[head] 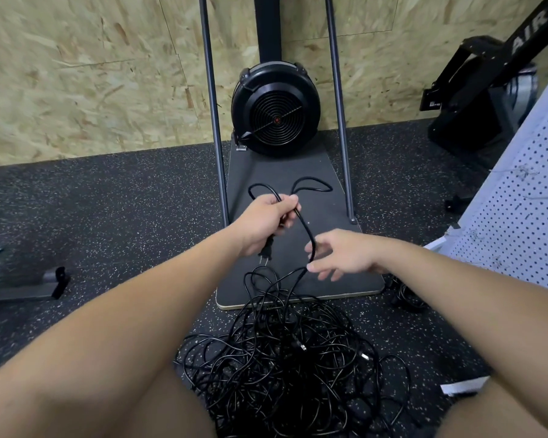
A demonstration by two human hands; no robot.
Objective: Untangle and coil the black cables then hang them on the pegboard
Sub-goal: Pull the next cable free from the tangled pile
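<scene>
A big tangle of black cables (285, 368) lies on the speckled floor between my knees. My left hand (263, 222) grips one cable near its two-pin plug (266, 249), which hangs below the fist. Two small loops (314, 184) of that cable stick out beyond the hand. The cable runs down from the fist in a curve (310, 238) to the pile. My right hand (342, 254) is beside that curve, fingers loosely spread, with the fingertips touching the strand. A white pegboard (519, 216) leans at the right.
A black fan machine (276, 109) stands on a dark base board (298, 172) between two metal poles, against an OSB wall. Another black machine (481, 99) sits at the far right. A smaller bundle of cable (405, 295) lies by the pegboard's foot. A metal foot (29, 286) lies at the left.
</scene>
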